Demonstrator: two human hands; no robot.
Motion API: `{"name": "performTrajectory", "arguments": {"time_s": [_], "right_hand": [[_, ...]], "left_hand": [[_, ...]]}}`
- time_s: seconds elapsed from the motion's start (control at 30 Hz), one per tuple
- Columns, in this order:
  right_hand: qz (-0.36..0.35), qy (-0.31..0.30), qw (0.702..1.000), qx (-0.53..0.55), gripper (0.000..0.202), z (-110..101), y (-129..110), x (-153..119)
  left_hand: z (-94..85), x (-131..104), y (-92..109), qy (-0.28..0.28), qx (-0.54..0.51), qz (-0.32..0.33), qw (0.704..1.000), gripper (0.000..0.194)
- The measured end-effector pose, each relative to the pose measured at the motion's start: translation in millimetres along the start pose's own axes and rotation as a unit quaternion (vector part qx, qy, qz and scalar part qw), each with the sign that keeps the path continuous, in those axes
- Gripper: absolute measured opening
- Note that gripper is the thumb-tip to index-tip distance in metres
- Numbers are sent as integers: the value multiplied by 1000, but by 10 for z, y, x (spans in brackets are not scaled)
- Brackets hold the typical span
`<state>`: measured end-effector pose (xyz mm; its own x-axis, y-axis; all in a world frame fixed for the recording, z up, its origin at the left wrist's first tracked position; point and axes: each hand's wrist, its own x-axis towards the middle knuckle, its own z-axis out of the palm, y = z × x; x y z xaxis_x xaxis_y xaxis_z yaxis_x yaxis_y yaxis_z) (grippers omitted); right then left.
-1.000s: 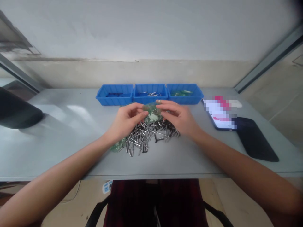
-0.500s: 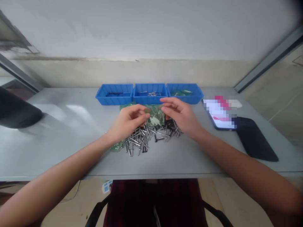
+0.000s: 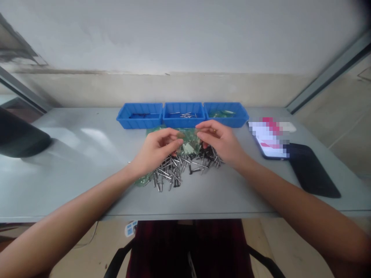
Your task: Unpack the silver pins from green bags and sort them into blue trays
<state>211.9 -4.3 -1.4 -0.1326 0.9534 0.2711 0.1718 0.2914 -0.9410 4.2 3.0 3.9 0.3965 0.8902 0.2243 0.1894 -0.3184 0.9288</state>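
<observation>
Bag of green film (image 3: 189, 135) sits, in the head view, between my hands at the far edge of the metal pins (image 3: 166, 172). My left hand (image 3: 158, 148) pinches one side; my right hand (image 3: 222, 141) pinches the other. Tugging hard could split the thin film; a slipping pinch could knock pins about the table (image 3: 87, 170).

I see 2 hands (image 3: 155, 150), 1 green bag (image 3: 189, 139) between them, 3 blue bins (image 3: 184, 124), 1 table (image 3: 84, 173), 1 phone (image 3: 265, 143), 1 black slab (image 3: 314, 170), 1 dark cylinder (image 3: 21, 133), 2 chair arms (image 3: 120, 260), plus metal pins (image 3: 165, 173) and dark screws (image 3: 191, 170) piled too thick to count, other green plastic (image 3: 142, 180) also untallied.
</observation>
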Motion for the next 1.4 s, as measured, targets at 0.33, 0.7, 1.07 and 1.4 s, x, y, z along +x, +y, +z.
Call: {"name": "performTrajectory", "arguments": {"time_s": [0.33, 0.7, 1.07, 1.4], "right_hand": [[65, -46, 995, 53, 18, -10, 95, 24], [30, -5, 1000, 8, 13, 19, -20, -1], [67, -70, 995, 21, 19, 17, 34, 18], [29, -70, 996, 47, 18, 36, -1, -17]], "left_hand": [[16, -7, 36, 3, -27, -1, 1000, 11], [-10, -11, 7, 21, 15, 24, 999, 12], [-10, -19, -50, 46, 35, 31, 998, 14], [-11, -13, -31, 41, 27, 38, 998, 13]]}}
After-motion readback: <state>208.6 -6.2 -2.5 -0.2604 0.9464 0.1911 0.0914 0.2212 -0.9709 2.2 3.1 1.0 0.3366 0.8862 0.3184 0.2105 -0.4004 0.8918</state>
